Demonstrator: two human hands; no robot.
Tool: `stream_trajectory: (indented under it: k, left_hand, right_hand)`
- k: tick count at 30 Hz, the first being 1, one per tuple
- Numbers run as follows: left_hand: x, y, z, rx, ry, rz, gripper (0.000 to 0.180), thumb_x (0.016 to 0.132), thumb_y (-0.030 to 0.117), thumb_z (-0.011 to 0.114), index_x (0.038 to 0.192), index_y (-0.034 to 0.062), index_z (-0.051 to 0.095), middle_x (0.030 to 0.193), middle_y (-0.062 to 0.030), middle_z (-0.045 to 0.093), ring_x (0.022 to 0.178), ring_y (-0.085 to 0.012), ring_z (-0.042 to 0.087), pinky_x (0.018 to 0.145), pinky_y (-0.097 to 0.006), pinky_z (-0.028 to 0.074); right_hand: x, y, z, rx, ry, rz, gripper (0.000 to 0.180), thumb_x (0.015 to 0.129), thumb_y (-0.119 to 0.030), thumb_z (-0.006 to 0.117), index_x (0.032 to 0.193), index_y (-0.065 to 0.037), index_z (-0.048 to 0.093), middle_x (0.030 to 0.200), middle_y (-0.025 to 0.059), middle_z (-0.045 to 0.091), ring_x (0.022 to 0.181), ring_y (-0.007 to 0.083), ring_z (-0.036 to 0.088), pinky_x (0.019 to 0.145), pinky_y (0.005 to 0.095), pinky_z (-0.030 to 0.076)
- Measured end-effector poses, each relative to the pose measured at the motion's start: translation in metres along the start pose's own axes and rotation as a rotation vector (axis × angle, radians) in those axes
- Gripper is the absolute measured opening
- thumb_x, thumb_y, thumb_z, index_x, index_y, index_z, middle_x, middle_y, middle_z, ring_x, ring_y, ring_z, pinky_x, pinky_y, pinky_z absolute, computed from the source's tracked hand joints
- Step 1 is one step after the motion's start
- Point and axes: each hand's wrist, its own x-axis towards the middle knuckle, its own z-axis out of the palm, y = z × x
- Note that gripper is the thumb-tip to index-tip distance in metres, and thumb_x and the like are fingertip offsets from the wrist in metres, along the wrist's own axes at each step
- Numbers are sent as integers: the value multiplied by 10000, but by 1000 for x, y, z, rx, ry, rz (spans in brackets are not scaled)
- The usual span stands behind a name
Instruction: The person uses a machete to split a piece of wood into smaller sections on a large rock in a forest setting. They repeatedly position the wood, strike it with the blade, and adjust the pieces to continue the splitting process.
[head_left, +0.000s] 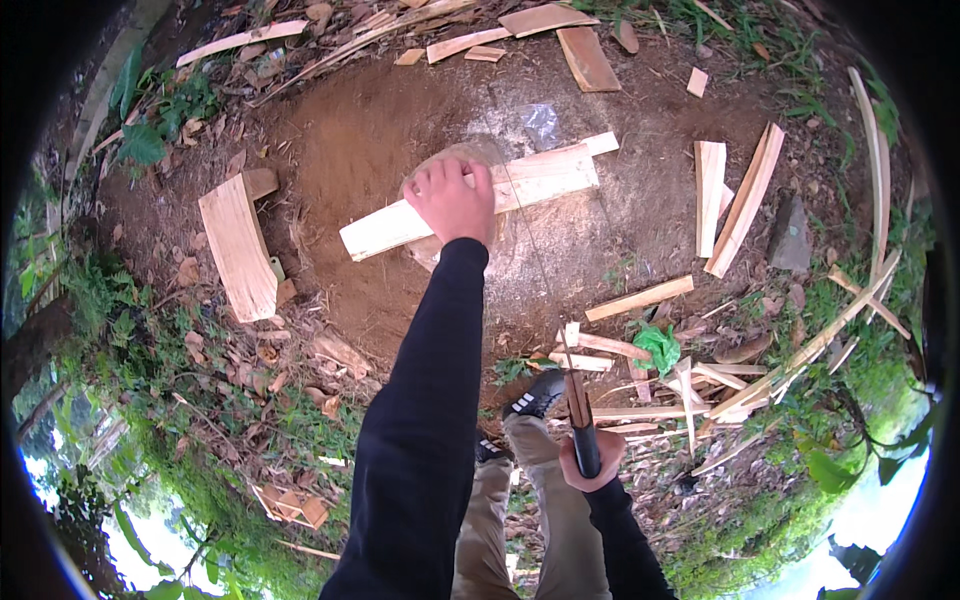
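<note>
A pale wooden plank (pixel 545 182) lies slantwise across a round, sawdust-strewn stump, with another thin piece of wood (pixel 602 143) showing past its right end. My left hand (pixel 455 200) bears down on the plank from above, its fingers curled over the far edge. Lower right, my right hand (pixel 592 462) is wrapped around the dark handle of a saw (pixel 577 395). The saw's narrow blade, seen nearly edge-on, runs up and away and crosses the plank just right of my left hand. How deep it sits in the wood, I cannot tell.
A wide board (pixel 238 245) rests at the left, and two upright-lying strips (pixel 745 200) at the right. Several wood offcuts and a green plastic bag (pixel 656 349) lie near my feet. A grey stone (pixel 790 236) sits far right. Clear plastic (pixel 538 122) lies beyond the plank.
</note>
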Motion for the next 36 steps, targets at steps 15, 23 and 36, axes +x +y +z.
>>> stream_trajectory:
  k: [15,23,36]
  left_hand:
    - [-18,-18,2,-192,3,57,139,885,163,518,864,27,537,868,-168,505,835,-367,503,768,-467,393]
    - [-14,-11,3,-164,-65,54,162,877,188,513,882,26,520,904,-173,508,861,-366,496,800,-467,396]
    - [-16,-13,1,-183,-74,85,166,884,178,491,944,49,577,936,-153,542,871,-343,505,817,-451,397]
  right_hand:
    - [18,13,29,-4,-1,-78,80,674,-61,673,629,-55,607,549,72,580,456,196,594,468,304,451]
    - [15,-8,25,-67,111,-78,73,685,-71,684,655,-48,621,534,88,561,453,239,588,462,328,455]
    - [49,1,48,13,117,-143,111,723,-59,669,644,-31,596,516,85,552,454,178,590,454,312,442]
